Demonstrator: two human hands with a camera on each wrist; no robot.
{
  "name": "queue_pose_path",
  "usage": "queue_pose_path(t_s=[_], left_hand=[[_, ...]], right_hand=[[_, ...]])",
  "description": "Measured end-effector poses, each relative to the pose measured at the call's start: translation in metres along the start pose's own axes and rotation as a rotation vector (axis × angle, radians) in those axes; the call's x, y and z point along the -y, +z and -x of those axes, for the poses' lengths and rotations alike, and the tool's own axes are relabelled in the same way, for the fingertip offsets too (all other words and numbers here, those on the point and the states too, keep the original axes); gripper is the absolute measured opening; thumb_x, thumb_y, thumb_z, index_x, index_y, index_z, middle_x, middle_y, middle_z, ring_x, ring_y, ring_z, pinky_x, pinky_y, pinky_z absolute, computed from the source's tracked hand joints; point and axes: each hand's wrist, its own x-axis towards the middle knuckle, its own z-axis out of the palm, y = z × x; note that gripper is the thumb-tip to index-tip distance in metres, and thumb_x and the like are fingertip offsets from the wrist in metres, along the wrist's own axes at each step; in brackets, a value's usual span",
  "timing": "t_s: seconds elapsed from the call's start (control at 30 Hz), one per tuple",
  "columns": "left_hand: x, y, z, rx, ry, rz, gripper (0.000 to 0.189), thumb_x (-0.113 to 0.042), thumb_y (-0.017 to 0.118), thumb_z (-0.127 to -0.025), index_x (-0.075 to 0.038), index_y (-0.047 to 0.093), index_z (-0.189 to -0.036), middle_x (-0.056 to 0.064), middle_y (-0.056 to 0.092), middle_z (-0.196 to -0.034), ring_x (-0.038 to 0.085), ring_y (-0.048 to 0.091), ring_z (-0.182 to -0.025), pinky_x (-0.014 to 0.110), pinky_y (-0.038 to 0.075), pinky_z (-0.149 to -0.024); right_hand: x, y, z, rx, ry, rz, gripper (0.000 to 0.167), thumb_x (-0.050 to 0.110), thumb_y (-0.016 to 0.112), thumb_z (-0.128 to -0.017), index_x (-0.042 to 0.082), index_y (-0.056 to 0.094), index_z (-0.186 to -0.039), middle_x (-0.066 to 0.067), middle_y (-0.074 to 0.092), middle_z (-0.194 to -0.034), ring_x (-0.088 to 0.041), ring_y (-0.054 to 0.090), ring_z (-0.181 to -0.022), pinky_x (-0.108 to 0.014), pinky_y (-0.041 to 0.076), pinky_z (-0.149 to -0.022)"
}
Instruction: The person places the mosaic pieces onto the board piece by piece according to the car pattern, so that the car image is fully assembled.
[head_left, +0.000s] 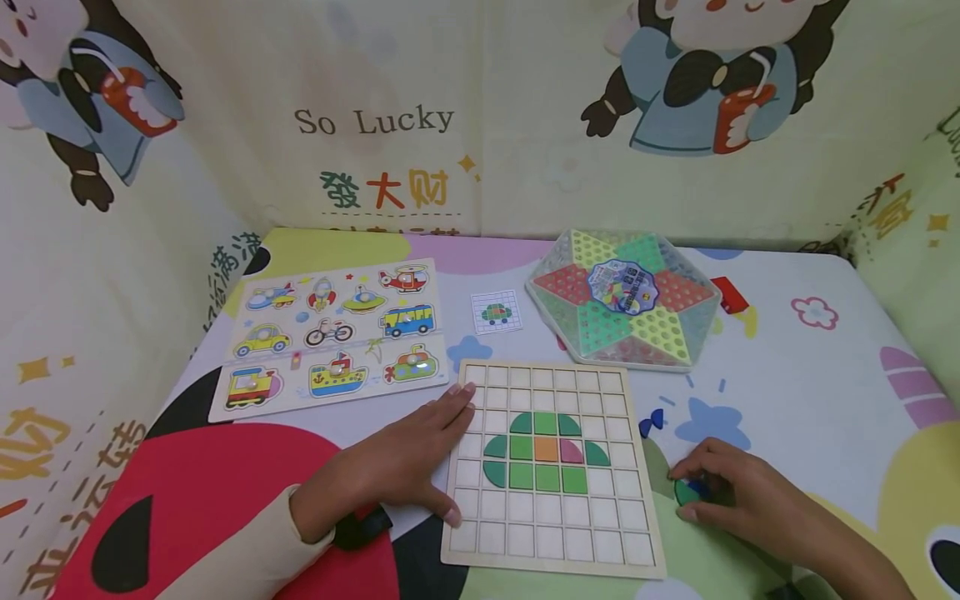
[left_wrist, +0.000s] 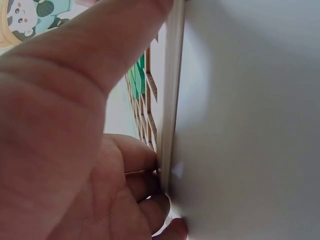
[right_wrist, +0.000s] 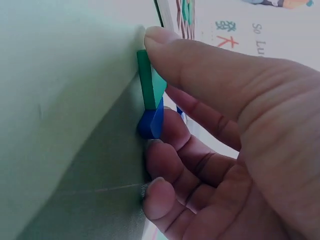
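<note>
On the table lies a wooden grid board (head_left: 543, 537) with white squares. Several green tiles (head_left: 547, 478), one orange tile (head_left: 547, 450) and a pink quarter-round tile (head_left: 571, 451) fill its middle. The left hand (head_left: 401, 450) rests at the board's left side, thumb and fingers spread along the edge; in the left wrist view its fingertips touch the rim (left_wrist: 172, 100). Right of the board, the right hand (head_left: 738, 492) pinches a green quarter-round tile (right_wrist: 150, 82) between thumb and fingers, low over the tabletop. A blue piece (right_wrist: 151, 122) sits against that tile, partly hidden by the fingers.
A knobbed vehicle puzzle (head_left: 330, 333) lies at the left. Behind the grid board are a small picture card (head_left: 496, 312) and a hexagonal Chinese checkers box (head_left: 622, 333). Something small and dark blue (head_left: 651, 422) shows beside the board's right edge. Printed cloth hangs around the table.
</note>
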Motion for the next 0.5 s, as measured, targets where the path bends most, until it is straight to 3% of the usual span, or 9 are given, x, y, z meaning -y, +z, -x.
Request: queue_pose_path(t_s=[0.2,0.37,0.5], left_hand=[[0.000,0.001,0.000,-0.004,-0.003,0.010,0.119,-0.053,0.085,-0.064,-0.005,0.025,-0.154,0.009,0.010,-0.162,0.027,0.007,-0.147,0.045,0.028,-0.112],[0.000,0.001,0.000,-0.010,-0.004,0.011,0.119,-0.053,0.085,-0.063,-0.005,0.025,-0.154,0.009,0.009,-0.162,0.027,0.007,-0.147,0.045,0.028,-0.112],[0.000,0.001,0.001,-0.012,-0.005,0.012,0.119,-0.053,0.085,-0.063,-0.005,0.025,-0.154,0.009,0.010,-0.162,0.027,0.007,-0.147,0.045,0.028,-0.112]], right_hand=[[0.005,0.000,-0.002,0.000,0.076,-0.014,0.032,0.035,0.082,-0.076,0.023,0.067,-0.100,0.014,0.057,-0.095,-0.003,0.048,-0.076,-0.021,0.045,-0.061],[0.009,-0.001,-0.005,-0.016,0.162,0.005,0.031,0.025,0.084,-0.075,0.019,0.068,-0.101,0.013,0.059,-0.091,-0.003,0.046,-0.072,-0.021,0.043,-0.057],[0.011,-0.001,-0.008,-0.060,0.156,0.047,0.031,0.013,0.084,-0.075,0.017,0.070,-0.102,0.014,0.059,-0.090,-0.002,0.045,-0.069,-0.021,0.042,-0.056]])
